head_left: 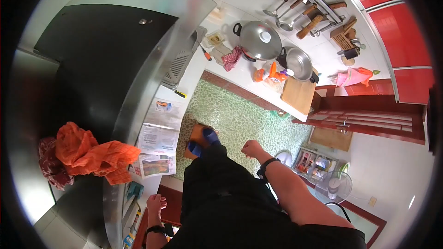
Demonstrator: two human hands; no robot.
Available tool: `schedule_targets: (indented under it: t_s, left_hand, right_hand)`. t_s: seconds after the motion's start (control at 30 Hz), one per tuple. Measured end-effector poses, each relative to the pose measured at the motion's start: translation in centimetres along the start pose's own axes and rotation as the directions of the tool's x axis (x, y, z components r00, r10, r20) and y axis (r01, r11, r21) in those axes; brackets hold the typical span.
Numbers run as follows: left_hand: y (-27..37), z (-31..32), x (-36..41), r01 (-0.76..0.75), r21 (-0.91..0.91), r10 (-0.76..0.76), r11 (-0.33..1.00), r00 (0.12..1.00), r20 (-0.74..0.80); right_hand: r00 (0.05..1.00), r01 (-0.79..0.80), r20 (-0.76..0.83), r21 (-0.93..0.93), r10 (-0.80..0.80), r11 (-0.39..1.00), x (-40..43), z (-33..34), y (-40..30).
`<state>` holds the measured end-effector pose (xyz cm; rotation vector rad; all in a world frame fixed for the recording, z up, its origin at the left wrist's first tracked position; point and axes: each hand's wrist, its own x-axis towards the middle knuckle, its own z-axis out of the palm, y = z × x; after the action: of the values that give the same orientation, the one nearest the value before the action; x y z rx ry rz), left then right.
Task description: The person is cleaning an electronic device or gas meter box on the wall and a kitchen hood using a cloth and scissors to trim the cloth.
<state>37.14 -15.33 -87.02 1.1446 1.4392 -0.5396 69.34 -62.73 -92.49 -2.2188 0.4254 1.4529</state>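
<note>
My left hand [156, 203], fingers curled and seemingly empty, hangs by the edge of the white counter [147, 187] at lower left. Near it on that counter are a teal-headed tool [134, 191] and a tube with a yellow and blue label [133, 227]. My right hand [252, 148] is loosely closed above the green pebble-patterned floor [238, 110], touching nothing I can see. Sheets of newspaper [160, 135] cover part of the counter. Orange cloth [95, 155] and a dark red cloth [53, 162] lie on the dark range hood [104, 65].
My blue slippers [209, 136] rest on a wooden platform [193, 131]. Across the floor, another counter holds a lidded wok [261, 40], a steel pot [299, 64], spray bottles [277, 74] and a cutting board [298, 95]. At right stand a fan [333, 186] and an open red door [367, 126].
</note>
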Motion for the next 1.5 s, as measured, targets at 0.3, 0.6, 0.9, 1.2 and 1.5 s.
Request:
schedule_targets:
  t_s: [0.3, 0.6, 0.9, 1.2, 1.5]
  left_hand:
    - [-3.5, 0.4, 4.5, 0.039, -0.093, -0.041, 0.995, 0.999, -0.015]
    - [-5.1, 3.9, 12.0, -0.102, -0.003, 0.102, 0.995, 0.994, -0.027]
    - [-6.2, 6.9, 16.2, -0.608, 0.175, 0.63, 0.775, 0.767, -0.123]
    - [-18.5, 14.2, 14.2, -0.433, 0.007, 0.407, 0.901, 0.841, -0.357]
    - [-24.2, 15.2, 19.2, -0.32, 0.044, 0.321, 0.947, 0.918, -0.231]
  right_hand:
    - [0.99, 0.014, -0.14, -0.007, -0.015, 1.0, 3.1, -0.4, 2.3]
    - [0.983, 0.126, -0.129, -0.066, -0.133, 0.99, 8.3, -1.6, 3.6]
    - [0.936, 0.35, 0.013, -0.114, -0.351, 0.93, 27.8, 1.6, 13.2]
    - [0.808, 0.498, -0.066, -0.455, -0.586, 0.738, 31.8, 3.1, 32.8]
    - [0.917, 0.321, 0.046, -0.673, -0.395, 0.666, 32.5, 7.3, 49.8]
